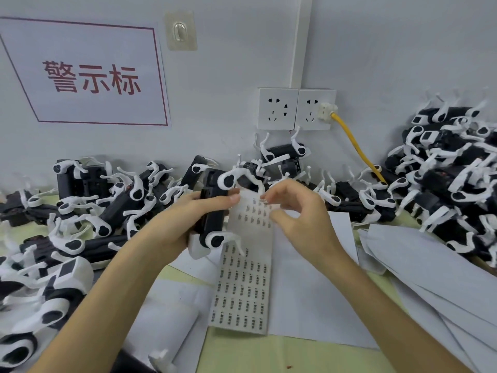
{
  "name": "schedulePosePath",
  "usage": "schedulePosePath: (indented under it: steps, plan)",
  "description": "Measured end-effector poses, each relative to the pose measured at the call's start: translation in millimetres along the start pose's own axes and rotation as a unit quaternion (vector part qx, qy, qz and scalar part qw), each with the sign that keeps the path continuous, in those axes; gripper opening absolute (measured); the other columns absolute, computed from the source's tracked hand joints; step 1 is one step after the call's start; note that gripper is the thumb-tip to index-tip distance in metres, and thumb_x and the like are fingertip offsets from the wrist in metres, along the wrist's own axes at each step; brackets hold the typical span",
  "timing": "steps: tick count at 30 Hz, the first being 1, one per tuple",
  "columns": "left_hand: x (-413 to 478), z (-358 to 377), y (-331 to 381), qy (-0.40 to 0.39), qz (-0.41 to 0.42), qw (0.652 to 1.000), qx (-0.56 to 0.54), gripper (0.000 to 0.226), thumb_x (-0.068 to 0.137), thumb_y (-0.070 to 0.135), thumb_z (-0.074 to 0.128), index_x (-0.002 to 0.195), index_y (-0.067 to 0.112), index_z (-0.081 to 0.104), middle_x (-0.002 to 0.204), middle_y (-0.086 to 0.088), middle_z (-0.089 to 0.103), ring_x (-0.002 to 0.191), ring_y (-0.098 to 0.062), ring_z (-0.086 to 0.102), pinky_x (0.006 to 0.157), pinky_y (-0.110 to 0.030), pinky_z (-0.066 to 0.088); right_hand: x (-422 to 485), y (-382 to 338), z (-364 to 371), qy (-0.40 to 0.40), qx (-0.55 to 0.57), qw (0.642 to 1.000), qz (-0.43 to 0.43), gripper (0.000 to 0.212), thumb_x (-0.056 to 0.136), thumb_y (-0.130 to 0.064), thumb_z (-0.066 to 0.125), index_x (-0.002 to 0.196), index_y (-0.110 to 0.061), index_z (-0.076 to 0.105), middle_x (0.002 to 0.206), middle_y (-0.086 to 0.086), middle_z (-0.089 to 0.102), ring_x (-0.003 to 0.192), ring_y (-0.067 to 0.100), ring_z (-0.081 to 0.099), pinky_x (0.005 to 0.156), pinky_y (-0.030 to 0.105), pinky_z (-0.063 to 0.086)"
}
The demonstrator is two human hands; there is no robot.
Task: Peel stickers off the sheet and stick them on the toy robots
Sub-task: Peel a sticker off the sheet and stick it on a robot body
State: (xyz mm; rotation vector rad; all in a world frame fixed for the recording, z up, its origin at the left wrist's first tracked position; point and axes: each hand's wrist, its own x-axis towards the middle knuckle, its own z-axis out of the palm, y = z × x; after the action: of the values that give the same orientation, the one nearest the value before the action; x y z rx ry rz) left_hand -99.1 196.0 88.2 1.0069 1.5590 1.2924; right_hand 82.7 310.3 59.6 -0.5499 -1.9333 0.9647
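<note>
Left hand point(188, 211): gripping a toy robot point(212, 211), fingertips pinning the sticker sheet point(242, 286) beside it, likely steadying the peel.
Right hand point(301, 211): pinching one sticker point(265, 201) at the raised top.
Lower end: trailing toward the desk's point(295, 356) near edge.

This was an assembly bench in a small toy factory or workshop. Dozens of identical black-and-white toy robots point(88, 211) lay heaped against the grey wall, with a second heap point(457, 168) at the right. A printed sign point(88, 76) reading 警示标 in red was stuck above them. A sticker sheet point(242, 292) and stacked white backing sheets point(435, 267) lay on the pale green tabletop point(269, 354) below twin wall sockets point(295, 109).
</note>
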Motion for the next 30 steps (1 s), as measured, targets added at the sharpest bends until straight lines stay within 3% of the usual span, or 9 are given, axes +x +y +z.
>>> schedulePosePath:
  steps: [2,5,7,13,16,23,27,30]
  plan:
    - [1,-5,-1,0.043,0.012,0.999,0.02,0.052,0.066,0.04,0.092,0.114,0.023,0.078,0.121,-0.013,0.074,0.109,-0.024,0.072,0.098,-0.036,0.055,2,-2,-5,-0.019,0.041,0.998,0.035,0.027,0.081,0.011,0.056,0.087,-0.013,0.067,0.088,0.0,0.075,0.092,0.015,0.073,0.084,0.026,0.054]
    - [-3,-11,3,-0.022,0.048,0.999,-0.012,0.04,0.072,0.038,0.087,0.108,0.023,0.08,0.126,-0.005,0.073,0.12,-0.021,0.068,0.112,-0.047,0.045,5,-6,-11,-0.045,0.081,0.994,0.064,0.026,0.083,0.016,0.053,0.087,-0.006,0.066,0.079,0.007,0.077,0.081,0.018,0.074,0.074,0.017,0.052]
    - [-6,-10,8,-0.079,0.063,0.995,-0.027,0.034,0.076,0.036,0.084,0.107,0.024,0.079,0.131,0.001,0.071,0.125,-0.019,0.065,0.114,-0.051,0.041,6,-8,-13,-0.062,0.09,0.992,0.068,0.022,0.086,0.015,0.054,0.088,-0.004,0.065,0.076,0.009,0.077,0.077,0.02,0.074,0.072,0.018,0.053]
    - [-11,2,14,-0.114,0.069,0.991,0.007,0.015,0.077,0.03,0.083,0.09,0.027,0.077,0.127,-0.003,0.073,0.122,-0.021,0.067,0.111,-0.047,0.041,5,-13,-12,-0.073,0.053,0.994,0.058,0.016,0.09,0.005,0.064,0.089,-0.01,0.067,0.075,0.008,0.076,0.077,0.023,0.075,0.078,0.029,0.057]
    - [-12,4,14,-0.124,0.073,0.99,0.008,0.016,0.073,0.034,0.082,0.087,0.029,0.077,0.125,-0.003,0.074,0.119,-0.022,0.069,0.104,-0.043,0.043,4,-14,-10,-0.056,0.028,0.997,0.046,0.019,0.09,0.004,0.066,0.086,-0.015,0.065,0.073,0.006,0.076,0.074,0.023,0.075,0.083,0.039,0.06]
    - [-11,6,12,-0.124,0.091,0.988,-0.012,0.016,0.075,0.033,0.082,0.09,0.03,0.078,0.127,0.001,0.073,0.121,-0.022,0.068,0.101,-0.042,0.046,0,-17,-1,0.026,0.004,0.999,0.03,0.009,0.095,-0.013,0.07,0.094,-0.02,0.065,0.07,-0.001,0.075,0.07,0.014,0.073,0.076,0.033,0.059]
    - [-10,7,10,-0.104,0.1,0.989,0.019,0.03,0.067,0.036,0.086,0.095,0.027,0.079,0.12,0.002,0.075,0.121,-0.021,0.068,0.105,-0.045,0.048,-1,-17,4,0.072,0.025,0.994,0.083,0.016,0.092,-0.022,0.076,0.101,-0.025,0.063,0.073,-0.004,0.076,0.075,0.014,0.075,0.076,0.034,0.057]
    - [-9,8,9,-0.087,0.107,0.989,0.048,0.041,0.063,0.04,0.087,0.1,0.026,0.078,0.11,-0.001,0.076,0.114,-0.019,0.069,0.104,-0.045,0.05,2,-17,1,0.067,0.067,0.986,0.136,0.009,0.091,-0.022,0.077,0.091,-0.014,0.072,0.075,0.0,0.077,0.071,0.014,0.076,0.07,0.027,0.057]
